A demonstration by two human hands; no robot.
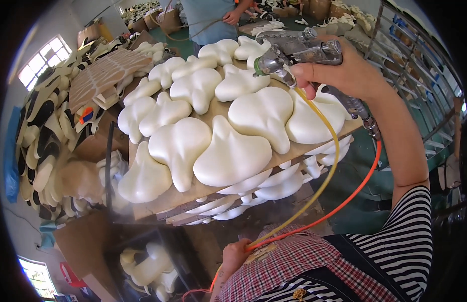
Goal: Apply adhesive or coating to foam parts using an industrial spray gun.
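Step in hand: judged from the gun's position, a spraying pass over the top layer of white pieces. No spray can be made out, so whether the trigger is pulled cannot be told.

Right hand: closed around the spray gun, raised over the far right part of the layer. The nozzle points to the person's left, above the rear pieces.

Left hand: closed around the yellow hose and the orange hose, low in front of the apron. Both hoses hang in a loop from the gun to this hand, past the right front of the stack.

Position of the pieces: smooth and rounded, each with a narrower end, they lie close together on a flat board. Further layers sit beneath it. The layer is forward of the left hand, and mostly to the left of the right hand; neither hand appears to grip a piece.

Next move: a continued pass would call for aiming the nozzle at each surface in turn, with the left hand keeping the hoses clear of the pieces.
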